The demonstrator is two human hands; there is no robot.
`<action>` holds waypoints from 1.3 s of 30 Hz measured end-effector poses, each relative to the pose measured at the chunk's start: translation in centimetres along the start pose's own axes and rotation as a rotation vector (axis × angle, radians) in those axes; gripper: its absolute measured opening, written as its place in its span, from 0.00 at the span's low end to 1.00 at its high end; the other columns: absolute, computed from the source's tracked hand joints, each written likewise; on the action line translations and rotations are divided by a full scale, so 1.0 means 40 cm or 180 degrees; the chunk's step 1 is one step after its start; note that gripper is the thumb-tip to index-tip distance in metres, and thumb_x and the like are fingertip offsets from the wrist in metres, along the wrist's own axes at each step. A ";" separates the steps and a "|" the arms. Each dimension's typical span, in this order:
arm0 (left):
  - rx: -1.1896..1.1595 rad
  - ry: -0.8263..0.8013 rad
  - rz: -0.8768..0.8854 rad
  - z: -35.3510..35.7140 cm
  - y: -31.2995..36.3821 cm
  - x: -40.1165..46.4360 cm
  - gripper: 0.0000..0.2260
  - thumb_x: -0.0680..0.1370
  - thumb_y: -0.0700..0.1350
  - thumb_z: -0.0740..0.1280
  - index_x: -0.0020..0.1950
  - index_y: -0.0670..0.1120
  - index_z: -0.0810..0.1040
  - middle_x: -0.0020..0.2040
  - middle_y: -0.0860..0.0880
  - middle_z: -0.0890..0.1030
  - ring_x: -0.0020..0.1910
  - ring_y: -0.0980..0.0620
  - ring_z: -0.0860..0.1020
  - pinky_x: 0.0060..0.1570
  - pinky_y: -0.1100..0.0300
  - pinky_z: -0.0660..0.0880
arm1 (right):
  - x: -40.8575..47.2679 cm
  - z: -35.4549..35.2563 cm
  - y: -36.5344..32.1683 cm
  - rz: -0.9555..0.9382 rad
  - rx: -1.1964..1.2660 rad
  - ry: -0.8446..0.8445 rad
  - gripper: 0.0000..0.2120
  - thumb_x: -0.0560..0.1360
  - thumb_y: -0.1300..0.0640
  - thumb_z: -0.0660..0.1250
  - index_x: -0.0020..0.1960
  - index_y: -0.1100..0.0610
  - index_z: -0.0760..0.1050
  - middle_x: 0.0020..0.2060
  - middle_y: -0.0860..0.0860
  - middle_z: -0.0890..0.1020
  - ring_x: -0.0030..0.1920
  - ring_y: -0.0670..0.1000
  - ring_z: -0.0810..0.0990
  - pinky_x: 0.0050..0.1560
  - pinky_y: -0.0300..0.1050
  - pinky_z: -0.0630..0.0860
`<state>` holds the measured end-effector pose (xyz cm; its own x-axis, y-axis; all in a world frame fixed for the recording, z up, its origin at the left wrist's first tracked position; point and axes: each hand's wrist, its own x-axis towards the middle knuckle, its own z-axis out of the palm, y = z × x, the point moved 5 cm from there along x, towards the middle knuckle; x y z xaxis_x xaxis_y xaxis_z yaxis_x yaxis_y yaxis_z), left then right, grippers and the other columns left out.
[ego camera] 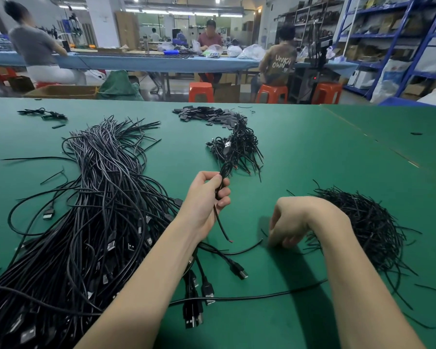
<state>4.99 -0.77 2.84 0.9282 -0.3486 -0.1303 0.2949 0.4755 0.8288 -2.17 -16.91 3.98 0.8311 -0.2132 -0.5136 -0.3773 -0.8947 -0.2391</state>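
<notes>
My left hand (207, 197) grips a folded black USB cable (224, 170) above the green table (312, 159); its bare end hangs below my fist and its plug points up. My right hand (287, 222) is bent down at the wrist, fingertips on the table at the left edge of a heap of short black ties (363, 222). Whether its fingers pinch a tie is hidden. A big pile of loose black USB cables (91, 210) lies to the left. A small heap of bundled cables (237, 147) lies ahead.
A pile of small black flat pieces (207, 115) sits at the table's far edge. Loose plugs (194, 311) lie between my arms. Beyond the table, people sit on orange stools (272, 93) at a blue bench; blue shelving (400, 46) stands at the right.
</notes>
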 end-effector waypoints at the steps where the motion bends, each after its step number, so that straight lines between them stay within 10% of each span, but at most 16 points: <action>1: 0.0016 -0.0015 0.0002 0.000 -0.001 0.000 0.08 0.84 0.34 0.55 0.47 0.43 0.65 0.41 0.44 0.72 0.29 0.54 0.65 0.23 0.66 0.62 | 0.000 -0.012 -0.009 -0.0267 0.0260 0.0199 0.06 0.76 0.54 0.72 0.46 0.58 0.83 0.38 0.52 0.88 0.35 0.47 0.85 0.44 0.43 0.84; 6: 0.0088 -0.0081 0.0034 0.007 -0.007 -0.002 0.07 0.84 0.35 0.56 0.48 0.43 0.66 0.40 0.44 0.72 0.29 0.55 0.65 0.24 0.66 0.62 | -0.039 -0.102 -0.058 -0.1571 0.2648 0.1837 0.05 0.78 0.58 0.71 0.45 0.58 0.81 0.33 0.52 0.85 0.30 0.50 0.83 0.37 0.46 0.82; 13: 0.0345 -0.0105 0.0240 0.010 -0.001 0.001 0.03 0.84 0.35 0.56 0.52 0.41 0.69 0.41 0.46 0.73 0.28 0.58 0.66 0.23 0.66 0.63 | -0.034 -0.062 -0.168 -0.1954 0.1891 0.2894 0.02 0.74 0.59 0.74 0.43 0.54 0.86 0.33 0.45 0.84 0.31 0.42 0.80 0.36 0.38 0.79; 24: 0.0921 0.0003 0.0621 -0.001 0.012 0.002 0.04 0.84 0.39 0.57 0.52 0.40 0.70 0.29 0.54 0.77 0.25 0.61 0.71 0.24 0.68 0.65 | -0.034 -0.057 -0.182 -0.1656 0.2156 0.2860 0.08 0.73 0.62 0.72 0.44 0.51 0.86 0.34 0.43 0.85 0.36 0.38 0.82 0.40 0.25 0.73; 33: 0.1133 -0.0020 0.0731 0.012 0.009 -0.006 0.08 0.85 0.42 0.58 0.46 0.44 0.68 0.33 0.53 0.74 0.24 0.61 0.70 0.24 0.68 0.64 | -0.028 -0.058 -0.154 -0.1364 0.2573 0.2476 0.06 0.71 0.63 0.72 0.40 0.53 0.85 0.31 0.47 0.85 0.35 0.47 0.86 0.46 0.46 0.84; 39: 0.0463 -0.0022 0.0627 0.006 0.021 0.000 0.08 0.85 0.41 0.58 0.46 0.42 0.68 0.37 0.47 0.74 0.28 0.57 0.66 0.24 0.66 0.63 | 0.005 -0.036 -0.139 -0.1506 0.4695 0.0908 0.05 0.75 0.69 0.72 0.46 0.61 0.78 0.33 0.53 0.84 0.32 0.48 0.82 0.39 0.40 0.82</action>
<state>5.16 -0.57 3.66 0.9628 -0.2663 0.0448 0.0721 0.4135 0.9076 0.67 -12.55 6.39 0.9669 -0.2525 -0.0370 0.0201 0.2200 -0.9753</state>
